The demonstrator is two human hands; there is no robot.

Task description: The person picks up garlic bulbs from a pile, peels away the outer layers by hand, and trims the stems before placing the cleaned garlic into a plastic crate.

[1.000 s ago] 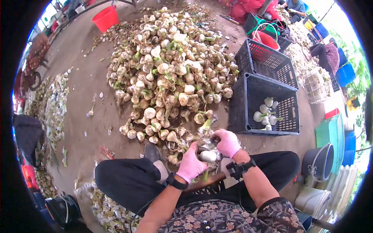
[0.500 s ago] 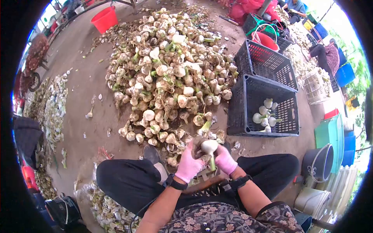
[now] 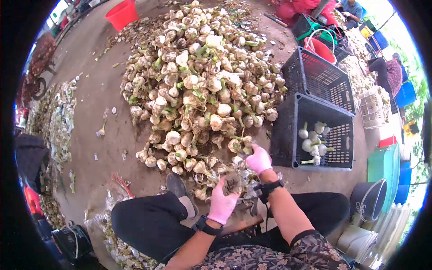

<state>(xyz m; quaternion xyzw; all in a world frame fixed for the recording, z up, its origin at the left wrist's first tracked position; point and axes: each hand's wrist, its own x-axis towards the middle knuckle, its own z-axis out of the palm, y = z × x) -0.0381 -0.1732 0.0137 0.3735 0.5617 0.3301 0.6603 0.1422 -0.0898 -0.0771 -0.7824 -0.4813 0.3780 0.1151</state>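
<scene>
My left hand [image 3: 224,198], in a dirty pink glove, hangs above the ground between my legs. Its fingers are curved and apart, and I see no bulb in them. At the lower right edge of a large heap of garlic bulbs [image 3: 191,81], my right hand [image 3: 257,159] has its soiled fingertips closed around a bulb, partly hidden by them. Several cleaned white bulbs [image 3: 307,145] with short green stems lie in the near black crate [image 3: 283,135], to the right of my right hand.
Behind the near crate stands another black crate [image 3: 348,96], with a red bucket [image 3: 320,48] beyond it. Another red bucket [image 3: 122,15] is at the back left. Peelings [image 3: 63,121] cover ground at left. A dark bucket [image 3: 369,198] stands right; two people sit at far right.
The white bulb between my hands is no longer there. My right hand has moved forward to the heap, while my left hand has stayed low and loosened. The view has shifted slightly.
</scene>
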